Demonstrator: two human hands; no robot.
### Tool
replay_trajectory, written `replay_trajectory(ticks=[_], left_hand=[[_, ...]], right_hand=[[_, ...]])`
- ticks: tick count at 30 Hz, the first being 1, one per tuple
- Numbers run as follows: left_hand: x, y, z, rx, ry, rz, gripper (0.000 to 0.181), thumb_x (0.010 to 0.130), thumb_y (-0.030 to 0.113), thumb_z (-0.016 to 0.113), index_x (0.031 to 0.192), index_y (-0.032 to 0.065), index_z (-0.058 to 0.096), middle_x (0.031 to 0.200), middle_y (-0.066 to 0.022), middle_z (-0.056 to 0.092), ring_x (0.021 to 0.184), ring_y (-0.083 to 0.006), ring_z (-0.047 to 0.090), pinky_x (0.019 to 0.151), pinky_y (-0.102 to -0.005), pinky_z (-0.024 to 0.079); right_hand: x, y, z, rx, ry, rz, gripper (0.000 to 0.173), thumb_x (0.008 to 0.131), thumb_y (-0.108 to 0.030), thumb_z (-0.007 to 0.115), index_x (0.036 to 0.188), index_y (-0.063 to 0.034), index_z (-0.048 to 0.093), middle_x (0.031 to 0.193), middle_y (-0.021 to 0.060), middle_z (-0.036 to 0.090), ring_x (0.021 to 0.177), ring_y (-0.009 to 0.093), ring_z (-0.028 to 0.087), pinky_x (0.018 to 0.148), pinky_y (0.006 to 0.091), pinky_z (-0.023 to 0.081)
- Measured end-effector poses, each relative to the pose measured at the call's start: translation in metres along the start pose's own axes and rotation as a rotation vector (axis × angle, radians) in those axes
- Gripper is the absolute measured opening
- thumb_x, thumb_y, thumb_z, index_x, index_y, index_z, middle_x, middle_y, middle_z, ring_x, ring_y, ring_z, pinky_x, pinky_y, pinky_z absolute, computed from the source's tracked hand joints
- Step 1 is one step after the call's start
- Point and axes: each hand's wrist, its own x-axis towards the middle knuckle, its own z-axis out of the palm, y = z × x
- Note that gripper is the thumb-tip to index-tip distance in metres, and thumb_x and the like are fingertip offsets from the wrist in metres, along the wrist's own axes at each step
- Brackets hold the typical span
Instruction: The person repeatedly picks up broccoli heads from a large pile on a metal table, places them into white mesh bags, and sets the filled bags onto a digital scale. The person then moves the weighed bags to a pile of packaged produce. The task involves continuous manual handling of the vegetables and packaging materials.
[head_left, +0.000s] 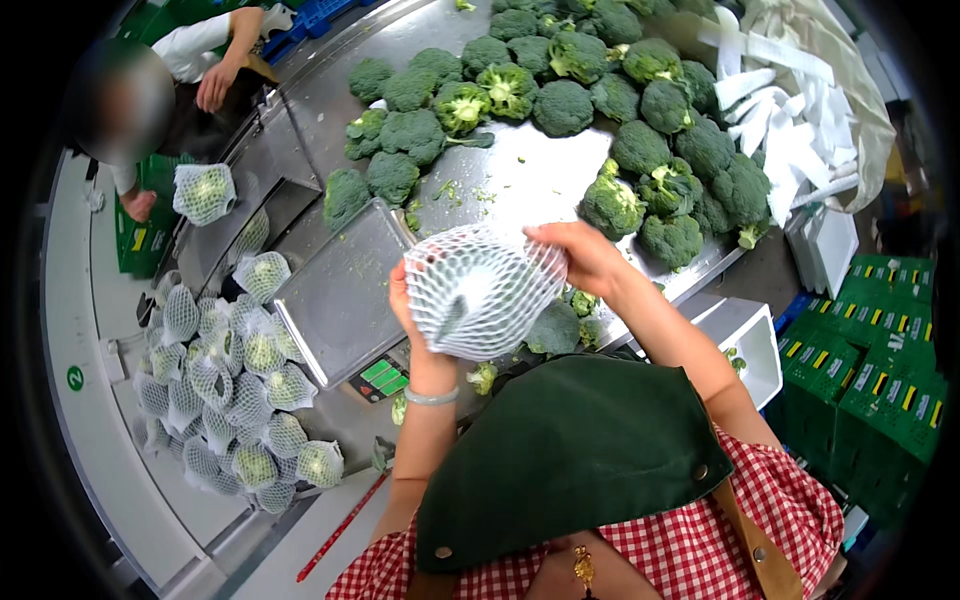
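Note:
A white foam mesh sleeve (484, 292) is spread between my two hands, with some green showing through the netting. My left hand (405, 300) supports its left side, fingers mostly hidden behind the mesh. My right hand (589, 259) pinches its right edge. Below the sleeve, a loose broccoli head (555, 328) lies close to my apron (570, 457). To the left is the metal weighing pan (349, 292) of a scale, scattered with green crumbs, with a lit green display (384, 375) beside it. Many loose broccoli heads (562, 109) cover the far side of the steel table (517, 165).
Netted broccoli heads (225, 375) are piled at left. Another person's hand (217, 84) is at upper left, near a netted head (204, 193). White foam sleeves (795, 127) spill from a bag at right. Green crates (885, 360) and a white bin (761, 360) stand below.

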Motion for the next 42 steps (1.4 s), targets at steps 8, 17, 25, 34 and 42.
replay_trajectory(ticks=[8,17,25,34,42], left_hand=[[-0.049,0.04,0.034,0.54,-0.385,0.111,0.029,0.089,0.014,0.051,0.095,-0.01,0.066,0.106,-0.0191,0.067,0.106,-0.0272,0.061,0.096,-0.0389,0.045],[-0.067,0.091,-0.018,0.081,-0.153,0.017,0.054,0.095,0.031,0.06,0.138,0.0032,0.044,0.138,-0.0085,0.05,0.122,-0.0237,0.051,0.104,-0.0395,0.04],[0.053,0.297,-0.069,0.324,0.287,0.378,0.048,0.099,0.042,0.048,0.134,0.0094,0.048,0.133,-0.0062,0.055,0.119,-0.0237,0.053,0.103,-0.0403,0.043],[0.198,0.547,-0.147,0.781,0.589,0.566,0.05,0.085,0.029,0.07,0.124,0.0024,0.054,0.125,-0.0162,0.054,0.105,-0.0341,0.056,0.079,-0.0448,0.057],[0.178,0.45,-0.063,1.861,1.159,1.253,0.059,0.083,0.029,0.073,0.129,0.0014,0.048,0.131,-0.0154,0.047,0.104,-0.0308,0.055,0.084,-0.0387,0.05]], right_hand=[[-0.022,0.077,0.061,0.311,-0.174,-0.056,0.058,0.093,-0.046,0.056,0.135,-0.0073,0.046,0.134,0.0118,0.053,0.117,0.023,0.055,0.101,0.0369,0.044],[0.055,0.076,0.118,0.29,-0.335,-0.388,0.055,0.099,-0.042,0.04,0.142,-0.0078,0.041,0.147,0.0134,0.038,0.135,0.03,0.038,0.114,0.0429,0.027],[0.095,0.033,0.165,-0.873,-0.135,-0.599,0.033,0.095,-0.021,0.056,0.124,-0.0041,0.057,0.128,0.0105,0.055,0.117,0.024,0.053,0.101,0.0362,0.041],[0.07,0.036,0.024,-1.211,0.074,-0.577,0.018,0.086,-0.016,0.061,0.101,-0.0066,0.066,0.096,0.0096,0.067,0.084,0.028,0.065,0.077,0.0386,0.052],[-0.04,-0.123,-0.213,-1.752,1.303,-0.783,0.044,0.07,0.012,0.054,0.108,-0.0099,0.062,0.111,0.0122,0.062,0.108,0.033,0.055,0.093,0.0405,0.047]])
